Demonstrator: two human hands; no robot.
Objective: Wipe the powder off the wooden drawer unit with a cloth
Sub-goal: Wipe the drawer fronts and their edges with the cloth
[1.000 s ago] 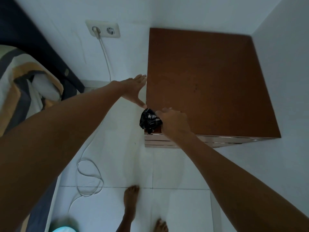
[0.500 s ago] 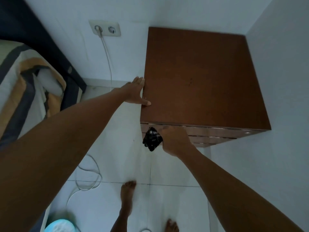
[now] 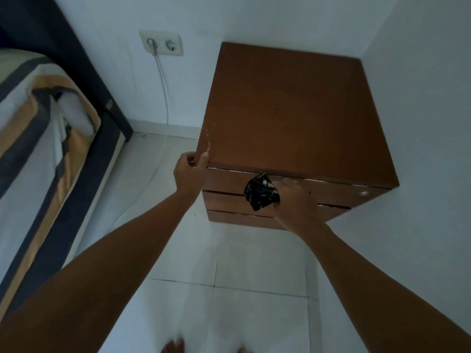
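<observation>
The brown wooden drawer unit (image 3: 288, 110) stands in the room's corner, seen from above. My right hand (image 3: 297, 203) grips a crumpled black cloth (image 3: 260, 194) and presses it against the top drawer front, just under the top edge. My left hand (image 3: 190, 171) clasps the unit's front left corner, thumb on top. A few white powder specks (image 3: 207, 142) show along the left edge near that corner, and thin white lines run along the drawer edges (image 3: 331, 180).
A bed with a striped cover (image 3: 38, 138) lies at the left. A wall socket (image 3: 161, 44) holds a plug whose white cable (image 3: 165, 103) drops to the tiled floor (image 3: 229, 263). White walls close in behind and to the right. My bare feet show at the bottom edge.
My right hand carried the cloth from the top's front left corner down onto the drawer fronts and to the right. My left hand slid along the left edge to grip the front corner.
</observation>
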